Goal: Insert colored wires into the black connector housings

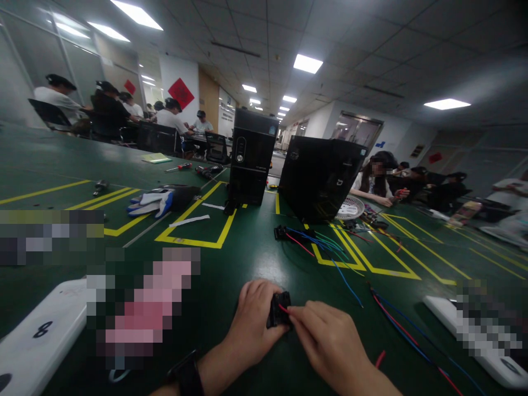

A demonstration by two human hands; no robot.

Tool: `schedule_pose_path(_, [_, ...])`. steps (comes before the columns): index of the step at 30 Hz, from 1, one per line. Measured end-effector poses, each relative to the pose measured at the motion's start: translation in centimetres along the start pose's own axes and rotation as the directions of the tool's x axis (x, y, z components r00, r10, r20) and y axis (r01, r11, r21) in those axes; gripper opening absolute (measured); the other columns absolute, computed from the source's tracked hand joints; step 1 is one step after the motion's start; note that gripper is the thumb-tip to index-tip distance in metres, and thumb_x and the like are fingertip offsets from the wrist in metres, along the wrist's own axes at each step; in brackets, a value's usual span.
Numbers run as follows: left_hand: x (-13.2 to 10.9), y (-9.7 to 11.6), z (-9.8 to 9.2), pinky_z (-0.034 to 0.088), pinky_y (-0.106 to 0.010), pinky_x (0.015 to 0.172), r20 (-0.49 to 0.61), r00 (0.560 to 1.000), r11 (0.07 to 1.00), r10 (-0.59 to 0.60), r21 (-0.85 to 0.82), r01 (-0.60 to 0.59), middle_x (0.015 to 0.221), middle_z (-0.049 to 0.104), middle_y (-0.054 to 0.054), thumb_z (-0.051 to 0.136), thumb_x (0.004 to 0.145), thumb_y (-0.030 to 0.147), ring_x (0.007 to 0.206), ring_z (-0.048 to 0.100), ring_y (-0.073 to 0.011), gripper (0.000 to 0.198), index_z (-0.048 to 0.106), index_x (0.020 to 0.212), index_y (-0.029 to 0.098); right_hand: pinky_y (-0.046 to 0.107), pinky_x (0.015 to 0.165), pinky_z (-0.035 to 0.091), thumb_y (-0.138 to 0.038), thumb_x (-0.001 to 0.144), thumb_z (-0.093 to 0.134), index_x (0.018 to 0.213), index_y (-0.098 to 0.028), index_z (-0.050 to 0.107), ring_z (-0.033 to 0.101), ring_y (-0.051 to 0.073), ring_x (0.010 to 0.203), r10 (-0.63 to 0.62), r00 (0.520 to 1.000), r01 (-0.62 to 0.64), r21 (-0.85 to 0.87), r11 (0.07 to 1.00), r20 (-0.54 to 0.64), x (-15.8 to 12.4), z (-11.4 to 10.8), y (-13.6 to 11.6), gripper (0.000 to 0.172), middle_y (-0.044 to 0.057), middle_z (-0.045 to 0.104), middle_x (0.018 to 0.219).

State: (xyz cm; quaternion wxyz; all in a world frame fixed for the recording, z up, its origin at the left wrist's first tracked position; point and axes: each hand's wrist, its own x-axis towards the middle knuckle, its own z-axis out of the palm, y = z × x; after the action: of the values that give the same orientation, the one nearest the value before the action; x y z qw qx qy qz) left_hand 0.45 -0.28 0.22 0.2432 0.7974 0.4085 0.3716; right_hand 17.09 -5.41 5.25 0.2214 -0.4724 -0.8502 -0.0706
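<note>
Close to you on the green table (231, 264), your left hand (258, 313) grips a small black block (284, 319), thumb along its near side. Your right hand (325, 333) pinches a thin red wire (282, 308) between thumb and fingertips, its tip at the block's face; whether it is seated inside, you cannot tell from this view. Just beyond your right forearm runs a bundle of blue and red wires (398, 324). White devices flank you — one marked 8 (49, 327) on your left, another (449, 319) on your right. Farther ahead lies a second black block (281, 233) with red, blue and green leads, and to its left, white strips (190, 221) and a white-and-blue glove (152, 203). Behind these stand two black computer towers (252, 159) — people sit at tables beyond.
</note>
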Motion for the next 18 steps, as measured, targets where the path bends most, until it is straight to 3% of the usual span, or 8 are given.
schedule_pose_path(3, [0.0, 0.1, -0.1, 0.03, -0.044, 0.094, -0.003, 1.0, 1.0, 0.013, 0.018, -0.013, 0.102, 0.057, -0.004, 0.062, 0.065, 0.014, 0.101, 0.048, -0.026, 0.035, 0.053, 0.098, 0.023, 0.027, 0.052, 0.033, -0.016, 0.091, 0.042, 0.097, -0.017, 0.063, 0.052, 0.014, 0.057, -0.129, 0.991, 0.128, -0.062, 0.99, -0.026, 0.1, 0.5, -0.6, 0.022, 0.002, 0.062, 0.068])
schedule_pose_path(6, [0.0, 0.2, -0.2, 0.029, -0.044, 0.095, 0.008, 1.0, 1.0, 0.01, 0.022, -0.01, 0.103, 0.057, -0.004, 0.059, 0.064, 0.011, 0.102, 0.048, -0.0259, 0.037, 0.053, 0.099, 0.023, 0.029, 0.049, 0.029, -0.015, 0.091, 0.043, 0.094, -0.018, 0.063, 0.05, 0.014, 0.054, -0.224, 0.97, 0.235, -0.12, 0.965, 0.093, 0.4, 0.2, -0.7, 0.02, 0.001, 0.062, 0.066])
schedule_pose_path(11, [0.1, 0.1, -0.1, 0.03, -0.044, 0.094, 0.007, 1.0, 1.0, -0.011, 0.029, 0.01, 0.101, 0.058, -0.004, 0.067, 0.064, 0.018, 0.101, 0.048, -0.0266, 0.037, 0.053, 0.098, 0.023, 0.029, 0.05, 0.029, -0.016, 0.089, 0.048, 0.091, -0.021, 0.063, 0.053, 0.015, 0.057, -0.158, 0.954, 0.195, -0.129, 0.972, 0.253, 0.6, -1.0, 0.2, 0.016, -0.001, 0.062, 0.068])
schedule_pose_path(14, [0.0, 0.0, 0.0, 0.03, -0.045, 0.094, 0.009, 1.0, 1.0, 0.0, 0.028, 0.0, 0.101, 0.058, -0.003, 0.07, 0.064, 0.02, 0.101, 0.049, -0.0265, 0.038, 0.053, 0.097, 0.023, 0.028, 0.051, 0.03, -0.018, 0.091, 0.045, 0.09, -0.021, 0.064, 0.053, 0.014, 0.058, -0.096, 0.973, 0.122, -0.115, 0.986, 0.209, 0.5, -1.4, 0.8, 0.019, 0.0, 0.061, 0.067])
schedule_pose_path(18, [0.0, 0.0, 0.0, 0.03, -0.046, 0.095, 0.012, 1.0, 1.0, -0.002, 0.025, 0.002, 0.101, 0.058, -0.002, 0.07, 0.063, 0.018, 0.101, 0.049, -0.027, 0.039, 0.053, 0.098, 0.024, 0.027, 0.053, 0.031, -0.018, 0.092, 0.043, 0.099, -0.019, 0.063, 0.051, 0.014, 0.058, -0.097, 0.994, 0.101, -0.098, 0.99, 0.044, 0.3, -0.9, 0.7, 0.021, 0.001, 0.06, 0.068])
